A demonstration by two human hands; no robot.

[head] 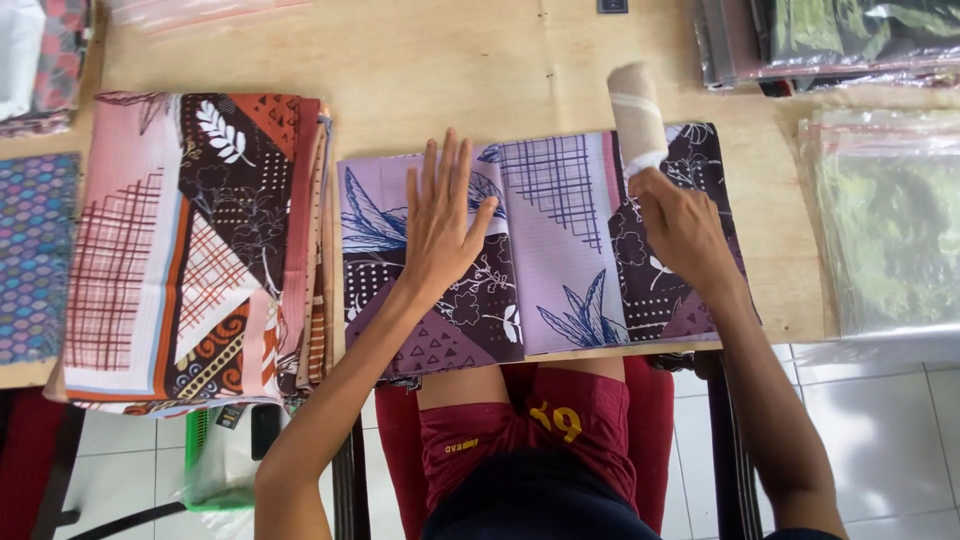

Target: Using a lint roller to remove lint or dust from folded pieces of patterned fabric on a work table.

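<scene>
Two hands on purple folded cloth (560, 240), left hand (440, 225) flat, fingers spread, right hand (680, 225) fingers gripping cardboard roll (637, 115)

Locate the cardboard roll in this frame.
In the head view, the cardboard roll is right of centre, at the top edge of the purple folded cloth, held by the right hand; the left hand lies flat on that cloth.

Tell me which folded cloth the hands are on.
The purple folded cloth at centre; left hand lies flat on it, unlike the pink-orange stack beside it.
</scene>
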